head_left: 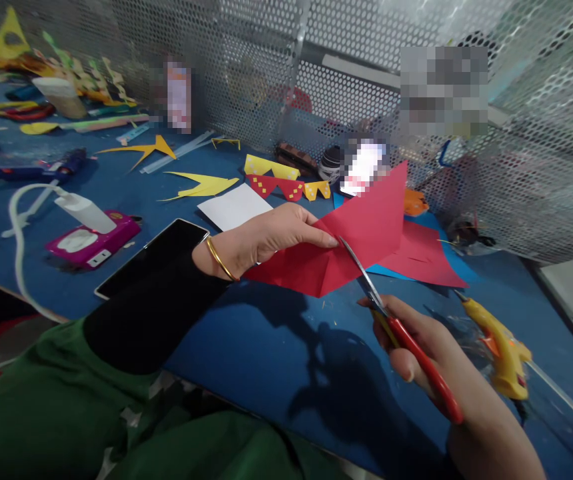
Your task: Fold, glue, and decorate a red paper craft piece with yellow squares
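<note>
My left hand (286, 230) pinches a creased sheet of red paper (371, 217) above the blue table, thumb on top near the sheet's middle. Closed round the red handles of a pair of scissors (416, 353), my right hand (416, 343) holds them at the paper's lower right edge. The blade tips lie against the paper just right of my left thumb. Behind the held sheet, another red sheet (429, 257) rests on blue paper (459, 261). A white sheet (236, 208) is partly covered by my left hand.
Behind are yellow (271, 167) and red paper glasses (276, 187), and a lit phone (364, 163). A yellow glue gun (499, 343) lies at right. Left are a dark phone (154, 257), a magenta power socket (94, 240) and its white cable. Perforated metal panels (351, 83) rise behind.
</note>
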A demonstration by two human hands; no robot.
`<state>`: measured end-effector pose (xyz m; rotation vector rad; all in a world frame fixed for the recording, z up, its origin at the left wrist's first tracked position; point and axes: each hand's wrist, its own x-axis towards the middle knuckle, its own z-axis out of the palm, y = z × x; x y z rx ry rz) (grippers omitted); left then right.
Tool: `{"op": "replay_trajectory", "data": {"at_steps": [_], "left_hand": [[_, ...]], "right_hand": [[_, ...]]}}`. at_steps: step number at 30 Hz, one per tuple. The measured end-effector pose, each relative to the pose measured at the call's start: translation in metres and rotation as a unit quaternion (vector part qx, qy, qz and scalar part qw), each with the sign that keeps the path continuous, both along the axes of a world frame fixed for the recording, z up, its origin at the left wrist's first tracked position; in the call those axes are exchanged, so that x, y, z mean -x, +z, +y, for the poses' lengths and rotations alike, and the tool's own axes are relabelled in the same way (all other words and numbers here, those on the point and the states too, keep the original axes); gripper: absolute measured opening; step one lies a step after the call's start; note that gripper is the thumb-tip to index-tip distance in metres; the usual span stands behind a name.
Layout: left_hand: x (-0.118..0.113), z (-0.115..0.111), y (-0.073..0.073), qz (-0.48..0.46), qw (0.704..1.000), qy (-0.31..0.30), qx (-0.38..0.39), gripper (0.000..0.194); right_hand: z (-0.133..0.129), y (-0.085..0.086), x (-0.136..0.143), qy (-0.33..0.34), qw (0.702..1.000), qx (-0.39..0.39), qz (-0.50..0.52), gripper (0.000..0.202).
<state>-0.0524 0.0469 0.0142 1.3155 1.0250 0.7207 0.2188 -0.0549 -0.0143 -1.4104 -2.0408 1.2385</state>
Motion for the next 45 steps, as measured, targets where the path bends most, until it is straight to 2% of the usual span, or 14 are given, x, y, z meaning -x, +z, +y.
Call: {"op": "replay_trajectory", "data": {"at_steps": [8, 16, 24, 29, 45], "left_hand": [[-0.001, 0.000, -0.001, 0.029, 0.999, -0.004, -0.015, 0.013], [-0.003, -0.005, 0.000, 0.021, 1.000, 0.007, 0.020, 0.012], [-0.004, -0.004, -0.001, 0.001, 0.999, 0.014, 0.035, 0.012], [-0.005, -0.003, 0.001, 0.010, 0.998, -0.004, 0.061, 0.010], [-0.006, 0.000, -0.002, -0.011, 0.996, -0.008, 0.093, 0.005]], "right_hand": [[0.000, 0.002, 0.002, 0.008, 1.000, -0.019, -0.016, 0.091], [-0.002, 0.002, 0.007, 0.010, 1.000, -0.011, -0.003, 0.085], [-0.003, -0.009, -0.002, 0.012, 1.000, 0.007, -0.013, 0.087], [-0.005, -0.005, 0.003, -0.002, 1.000, 0.012, -0.017, 0.087], [0.001, -0.008, -0.001, 0.015, 0.999, -0.020, -0.029, 0.076]]}}
